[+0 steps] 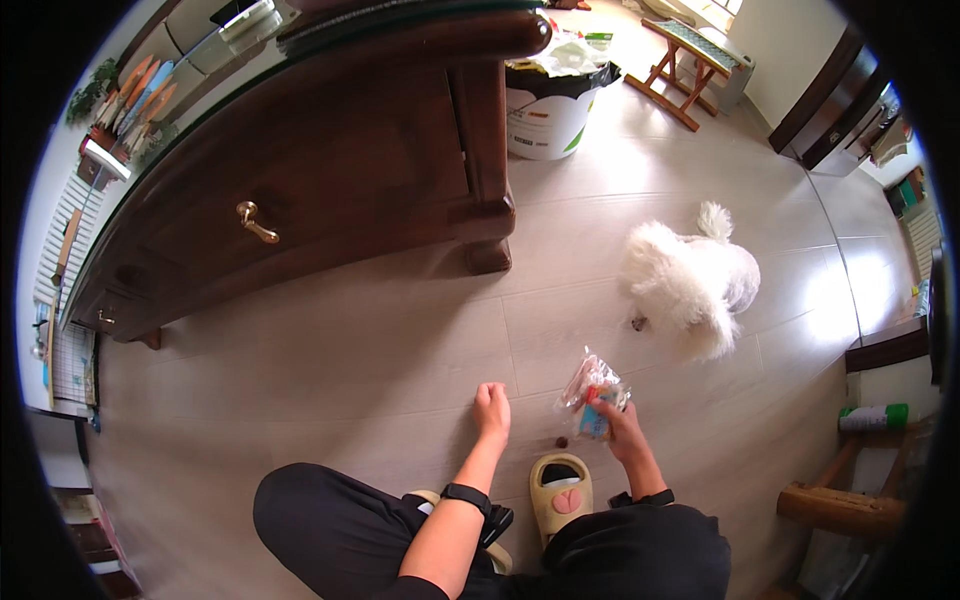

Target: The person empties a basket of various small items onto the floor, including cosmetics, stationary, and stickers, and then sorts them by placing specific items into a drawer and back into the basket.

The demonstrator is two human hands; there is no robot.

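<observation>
My right hand (pixel 626 435) grips a clear plastic packet (pixel 589 382) with pinkish contents and a blue and red printed part. To its left, my left hand (pixel 492 411) is held over the floor with its fingers curled shut; nothing shows in it. A small dark brown lump (pixel 562 442) lies on the floor between the hands, just ahead of a tan slipper (pixel 561 499) on my foot. Beyond the packet stands a fluffy white dog (pixel 682 285). A small dark thing (pixel 638 324) is beside its fur; what it is cannot be made out.
A dark wooden cabinet (pixel 360 165) with metal handles fills the upper left. Behind its corner stands a white bucket (pixel 551 124) with a black liner, stuffed with wrappers. A folding stool (pixel 694 45) is farther back. Wooden furniture (pixel 840 510) and a green-capped canister (pixel 874 417) are at right.
</observation>
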